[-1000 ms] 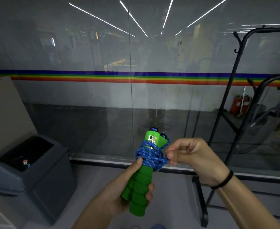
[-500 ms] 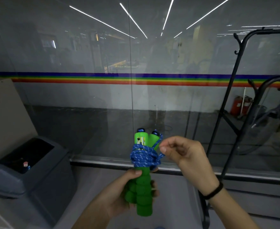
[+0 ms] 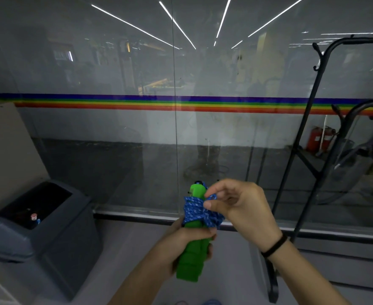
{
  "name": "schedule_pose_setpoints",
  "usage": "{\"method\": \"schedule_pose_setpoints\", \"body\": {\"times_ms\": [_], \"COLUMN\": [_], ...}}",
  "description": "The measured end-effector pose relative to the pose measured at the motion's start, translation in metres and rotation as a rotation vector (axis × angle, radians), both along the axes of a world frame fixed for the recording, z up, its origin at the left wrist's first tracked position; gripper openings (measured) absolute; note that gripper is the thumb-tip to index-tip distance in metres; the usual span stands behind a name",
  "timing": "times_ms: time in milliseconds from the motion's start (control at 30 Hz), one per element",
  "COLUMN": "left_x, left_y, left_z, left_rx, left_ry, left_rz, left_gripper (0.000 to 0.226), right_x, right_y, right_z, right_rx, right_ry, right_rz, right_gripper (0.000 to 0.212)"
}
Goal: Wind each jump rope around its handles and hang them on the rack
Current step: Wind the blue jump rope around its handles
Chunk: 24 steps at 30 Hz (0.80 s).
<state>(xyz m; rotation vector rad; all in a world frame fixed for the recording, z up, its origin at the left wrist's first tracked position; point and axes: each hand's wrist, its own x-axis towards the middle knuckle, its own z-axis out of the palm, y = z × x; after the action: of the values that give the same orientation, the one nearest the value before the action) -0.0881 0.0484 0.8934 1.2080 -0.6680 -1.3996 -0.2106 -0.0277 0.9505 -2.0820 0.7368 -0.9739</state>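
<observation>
Two green jump-rope handles (image 3: pixel 192 256) stand upright side by side in my left hand (image 3: pixel 181 243), which grips them around the middle. Blue patterned rope (image 3: pixel 194 211) is wound in a thick bundle around their upper part. My right hand (image 3: pixel 240 208) pinches a loop of this rope between thumb and forefinger, just right of the handle tops. A black metal rack (image 3: pixel 313 102) with hooks near its top stands at the right, beyond my right arm.
A glass wall (image 3: pixel 174 128) with a rainbow stripe runs straight ahead. A grey waste bin (image 3: pixel 40 234) sits at the lower left. The rack's black foot (image 3: pixel 273 282) rests on the floor near my right forearm. Something blue shows on the floor at the bottom edge.
My right hand has shifted slightly up with the rope loop pinched. The handles in my left hand have gone from tilted right to nearly upright. The view has dipped slightly.
</observation>
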Motion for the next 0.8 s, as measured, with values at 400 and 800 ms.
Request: {"method": "schedule_pose_setpoints", "body": {"times_ms": [400, 800], "left_x": [0.018, 0.021], "left_y": [0.017, 0.000], "left_z": [-0.024, -0.021], "left_rx": [0.042, 0.035], "left_ry": [0.170, -0.087], "left_rz": [-0.133, 0.098], "left_gripper": [0.034, 0.060], "right_x": [-0.003, 0.020], "right_y": [-0.007, -0.009], "right_z": [-0.015, -0.022], "right_rx": [0.171, 0.109], "right_ry": [-0.299, -0.035], "right_rz": [0.093, -0.015], "right_gripper": [0.028, 0.012]}}
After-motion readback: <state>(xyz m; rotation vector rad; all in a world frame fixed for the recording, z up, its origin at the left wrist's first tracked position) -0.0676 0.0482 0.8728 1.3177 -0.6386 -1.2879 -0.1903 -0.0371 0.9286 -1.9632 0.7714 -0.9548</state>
